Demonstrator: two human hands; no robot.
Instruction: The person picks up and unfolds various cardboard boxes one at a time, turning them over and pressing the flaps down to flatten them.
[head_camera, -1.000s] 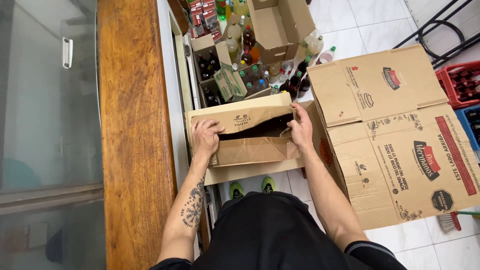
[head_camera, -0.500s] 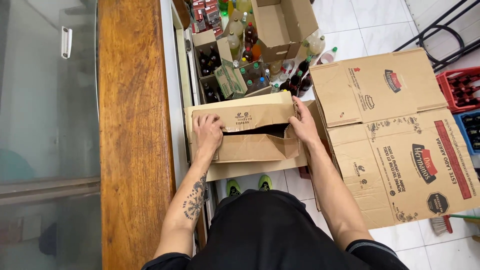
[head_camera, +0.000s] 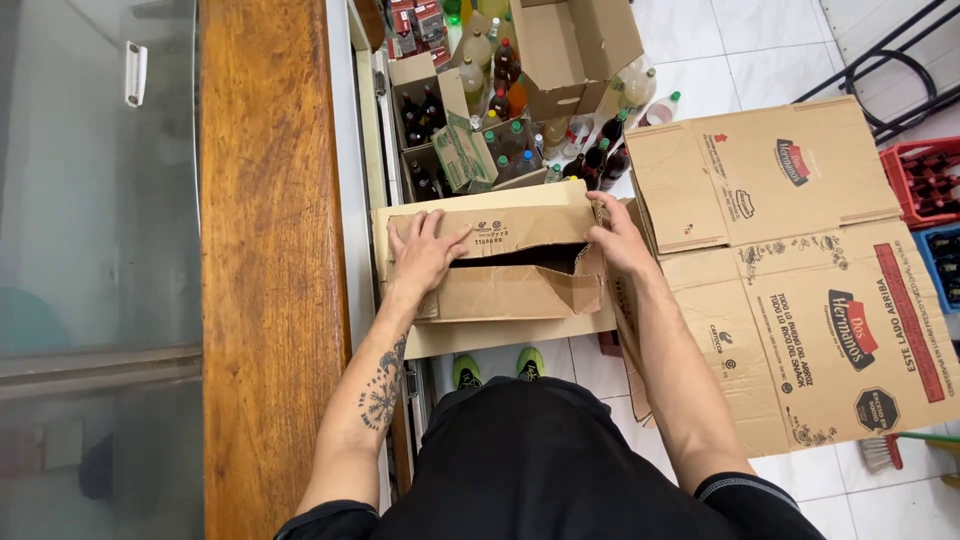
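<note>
A brown cardboard box (head_camera: 510, 295) stands on the floor in front of my feet, its top flaps nearly closed with a dark gap between them. My left hand (head_camera: 425, 252) lies flat, fingers spread, on the left part of the far flap (head_camera: 530, 228). My right hand (head_camera: 618, 240) grips the box's right top edge where the flaps meet, the fingers curled over the cardboard.
A wooden counter edge (head_camera: 265, 260) and a glass panel (head_camera: 95, 250) run along the left. Open boxes of bottles (head_camera: 500, 110) stand beyond the box. A large flattened carton (head_camera: 800, 270) covers the tiled floor on the right, with a red crate (head_camera: 925, 180) and a blue crate (head_camera: 942, 265) past it.
My left hand has slid up and right onto the far flap and flattened there. The flaps have come closer together, and the gap is narrower.
</note>
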